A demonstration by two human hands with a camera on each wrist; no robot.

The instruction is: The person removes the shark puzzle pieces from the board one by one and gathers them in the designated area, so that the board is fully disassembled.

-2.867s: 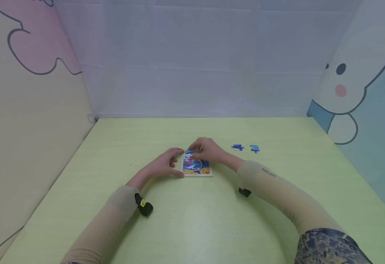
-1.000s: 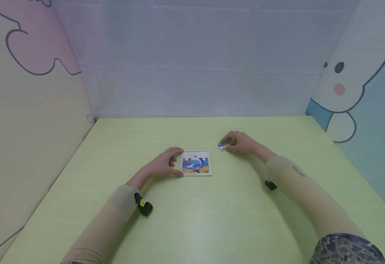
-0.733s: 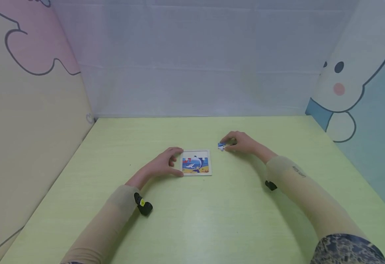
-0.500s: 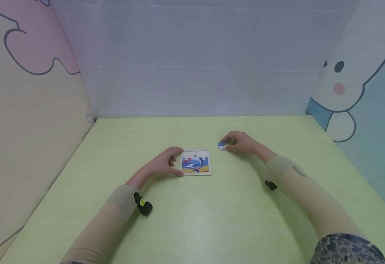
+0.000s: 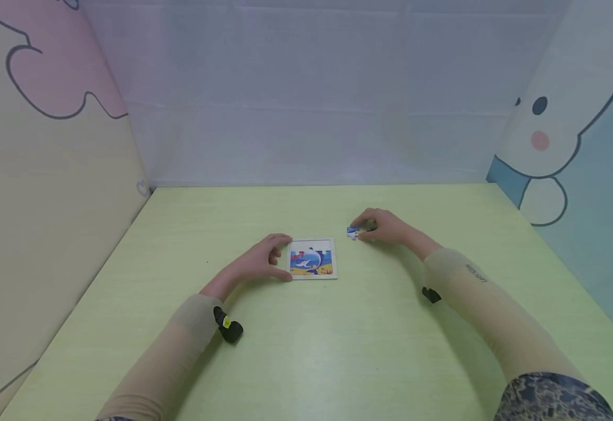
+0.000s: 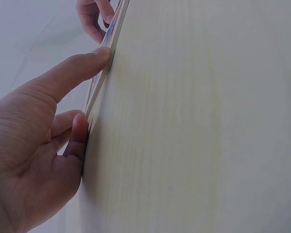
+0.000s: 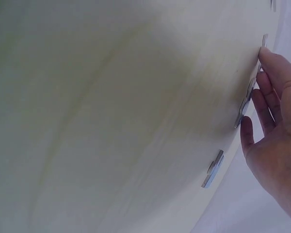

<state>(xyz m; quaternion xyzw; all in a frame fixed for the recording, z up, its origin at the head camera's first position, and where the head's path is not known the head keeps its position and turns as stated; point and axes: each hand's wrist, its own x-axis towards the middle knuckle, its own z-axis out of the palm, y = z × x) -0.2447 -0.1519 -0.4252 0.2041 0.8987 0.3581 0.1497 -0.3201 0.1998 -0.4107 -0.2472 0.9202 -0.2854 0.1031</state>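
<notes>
A square wooden puzzle board (image 5: 335, 260) with a dolphin picture lies flat on the table. Its top row shows bare white backing. My left hand (image 5: 256, 260) holds the board's left side, thumb at the near corner and index finger at the far one. In the left wrist view the thumb (image 6: 82, 70) presses on the board's edge. To the right of the board, my right hand (image 5: 385, 227) pinches a blue and white jigsaw piece (image 5: 352, 232) at the tabletop. Beyond it, the right wrist view shows two more pieces, one under the fingers (image 7: 245, 104) and another jigsaw piece (image 7: 213, 170) farther off.
The pale yellow-green table (image 5: 306, 345) stretches all around the hands. A white sheet (image 5: 306, 99) hangs behind its far edge. Walls with cartoon shapes stand at left and right. Small black devices (image 5: 229, 330) sit on the wrists.
Since the first frame, my right hand has carried the piece from the board's upper left rightward to the table, baring the top row. Over the last second nothing has visibly moved.
</notes>
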